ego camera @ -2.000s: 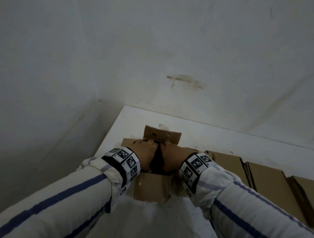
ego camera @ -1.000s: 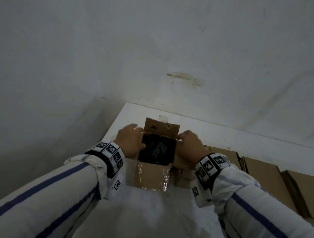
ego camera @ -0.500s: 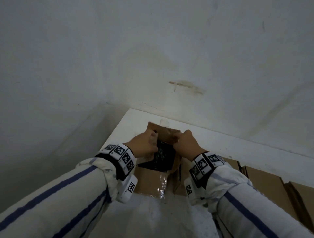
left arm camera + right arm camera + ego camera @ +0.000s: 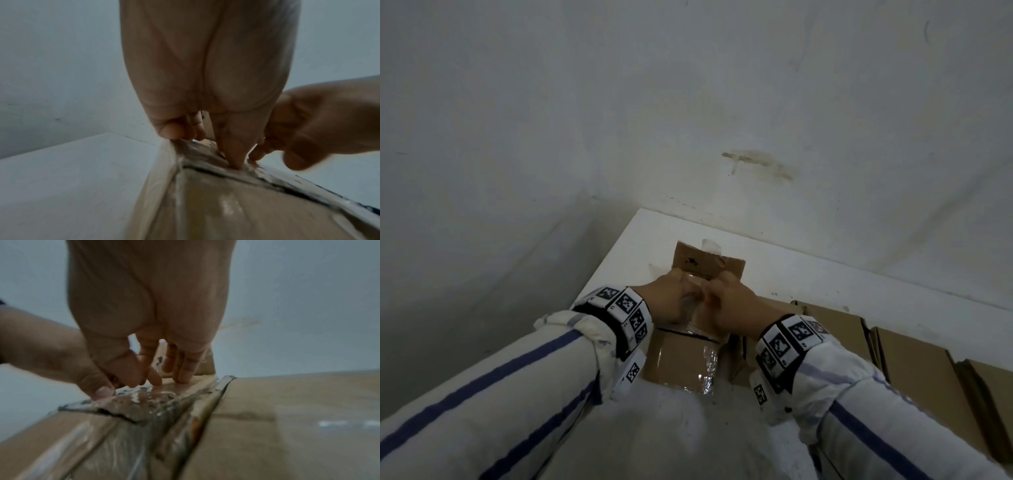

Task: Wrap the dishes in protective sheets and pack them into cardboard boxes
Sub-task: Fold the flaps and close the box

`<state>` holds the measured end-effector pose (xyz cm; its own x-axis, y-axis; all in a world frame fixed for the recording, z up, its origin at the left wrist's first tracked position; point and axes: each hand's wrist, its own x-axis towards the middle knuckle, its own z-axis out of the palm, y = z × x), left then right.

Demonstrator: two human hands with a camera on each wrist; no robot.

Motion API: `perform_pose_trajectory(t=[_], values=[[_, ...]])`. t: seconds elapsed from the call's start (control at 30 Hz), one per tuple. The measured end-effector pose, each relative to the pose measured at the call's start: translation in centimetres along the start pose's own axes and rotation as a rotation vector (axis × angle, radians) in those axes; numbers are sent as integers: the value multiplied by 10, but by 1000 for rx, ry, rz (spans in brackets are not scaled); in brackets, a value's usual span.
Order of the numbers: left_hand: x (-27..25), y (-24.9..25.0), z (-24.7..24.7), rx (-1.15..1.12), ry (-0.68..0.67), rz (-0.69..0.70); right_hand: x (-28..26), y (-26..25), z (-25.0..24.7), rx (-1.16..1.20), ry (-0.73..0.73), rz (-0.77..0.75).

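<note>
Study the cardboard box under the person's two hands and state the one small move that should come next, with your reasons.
Probably fold the far flap down. Both the left hand and the right hand press the side flaps flat on the cardboard box, while the far flap stands upright behind the fingers and the near flap hangs open towards the person.

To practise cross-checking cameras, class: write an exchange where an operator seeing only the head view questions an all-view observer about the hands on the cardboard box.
Operator: What is the left hand doing on the cardboard box?
Observer: One straight finger presses into the box's dark seam.
Operator: And the right hand?
Observer: Its straight fingertips press on wrinkled glossy tape along the box top.
</note>
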<state>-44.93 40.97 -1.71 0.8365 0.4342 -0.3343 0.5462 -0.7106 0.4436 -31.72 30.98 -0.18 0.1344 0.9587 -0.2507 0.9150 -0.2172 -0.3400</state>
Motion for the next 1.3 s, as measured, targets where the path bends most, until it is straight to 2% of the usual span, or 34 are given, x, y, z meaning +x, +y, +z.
perform_pose_trajectory(t=[0.07, 0.13, 0.2, 0.37, 0.63, 0.77, 0.93, 1.1, 1.2, 1.3], values=[[-3, 0, -3, 74, -52, -24, -11, -4, 3, -152, -121, -123], [-9, -4, -7, 81, -80, -10, -22, -8, 11, -329, -168, -200], [-16, -12, -8, 76, -85, 9, -31, -12, 20, -425, -147, -252], [-32, -18, -14, -3, -73, 23, -40, -30, 41, -471, -44, -333], [-47, -25, -10, -86, -44, -92, -47, -45, 61, -692, -20, -307], [-50, -28, -6, -127, -16, -105, -49, -50, 73, -772, -58, -213], [-56, -23, -5, -131, 2, -92, -46, -53, 77, -783, -39, -179], [-59, -17, 1, -174, 29, -86, -46, -58, 69, -765, -120, -198], [-61, -20, 2, -185, 42, -86, -49, -66, 54, -640, -190, -234], [-60, -25, -2, -176, 10, -96, -47, -73, 26, -413, -276, -239]])
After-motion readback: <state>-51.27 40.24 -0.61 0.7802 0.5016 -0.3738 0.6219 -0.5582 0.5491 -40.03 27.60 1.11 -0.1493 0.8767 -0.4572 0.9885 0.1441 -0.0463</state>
